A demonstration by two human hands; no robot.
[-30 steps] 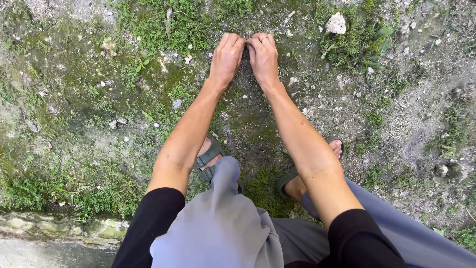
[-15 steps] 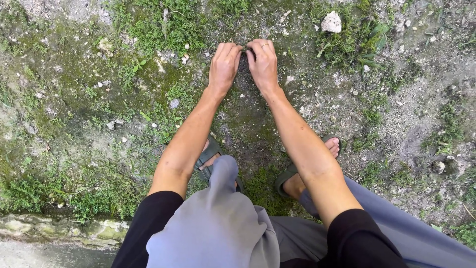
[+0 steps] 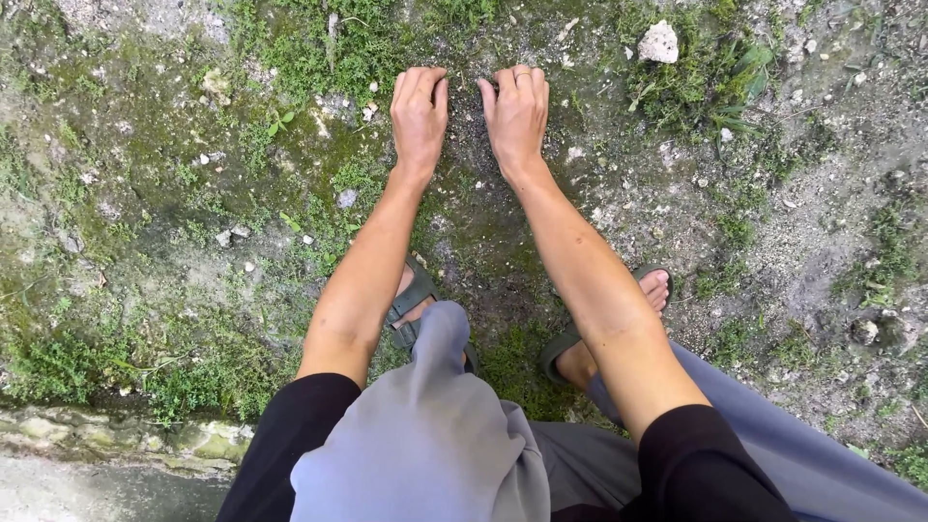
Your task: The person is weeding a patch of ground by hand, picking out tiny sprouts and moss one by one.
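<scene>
Both hands lie palm-down on the patch of dark soil (image 3: 468, 135) at twelve o'clock, left hand (image 3: 419, 111) and right hand (image 3: 515, 111) flat, fingers together, slightly apart (holding nothing), seemingly patting earth; next calls for even, gentle pressure.

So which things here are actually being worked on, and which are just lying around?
In hand:
- left hand, palm down on the ground
- right hand, likewise, ring on one finger
- patch of dark soil between them

Lying about:
- pale stone
- small white pebbles
- green weeds
- mossy stone kerb
</scene>
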